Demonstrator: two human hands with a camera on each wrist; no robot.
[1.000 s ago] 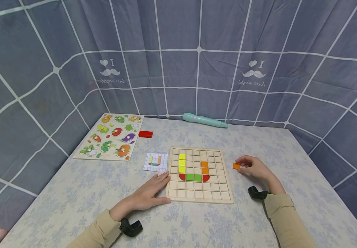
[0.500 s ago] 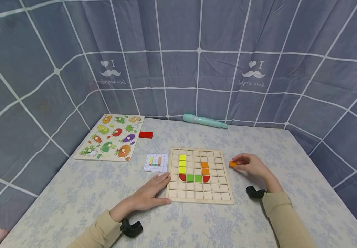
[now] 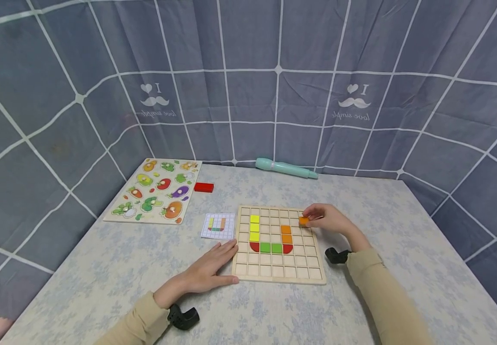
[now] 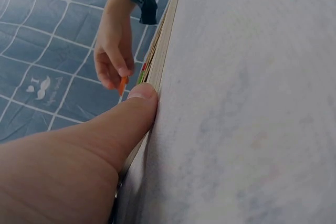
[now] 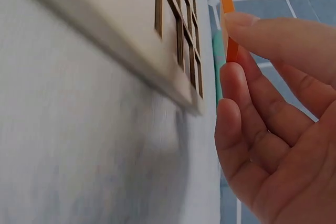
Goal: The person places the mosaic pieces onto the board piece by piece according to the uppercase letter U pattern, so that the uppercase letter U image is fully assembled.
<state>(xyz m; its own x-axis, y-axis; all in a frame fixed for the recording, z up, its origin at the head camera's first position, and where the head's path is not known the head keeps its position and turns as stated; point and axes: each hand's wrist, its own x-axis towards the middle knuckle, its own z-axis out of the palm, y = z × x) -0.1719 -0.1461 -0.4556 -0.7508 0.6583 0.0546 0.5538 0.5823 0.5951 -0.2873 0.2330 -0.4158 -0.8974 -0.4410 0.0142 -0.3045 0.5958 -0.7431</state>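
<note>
A wooden grid board (image 3: 279,278) lies on the table, bearing yellow tiles (image 3: 254,228), green tiles (image 3: 271,247), orange tiles (image 3: 286,234) and red rounded corner tiles (image 3: 288,249) in a U shape. Above the board's right part, my right hand (image 3: 328,220) pinches a loose orange square tile (image 5: 229,27) between thumb and fingers. In the right wrist view that tile is held on edge, apart from the board. My left hand (image 3: 207,269) lies flat with straight fingers at the board's left side, its thumb (image 4: 137,100) touching the board's front edge.
A pattern card (image 3: 218,226) with a printed U lies left of the board. Farther left is a vegetable puzzle board (image 3: 153,191), with a red block (image 3: 203,187) beside it. A mint-green pen-like stick (image 3: 286,168) lies at the back, near the hanging cloth.
My right hand has carried the orange tile leftward from the table at the right to over the board. My left hand has stayed in place.
</note>
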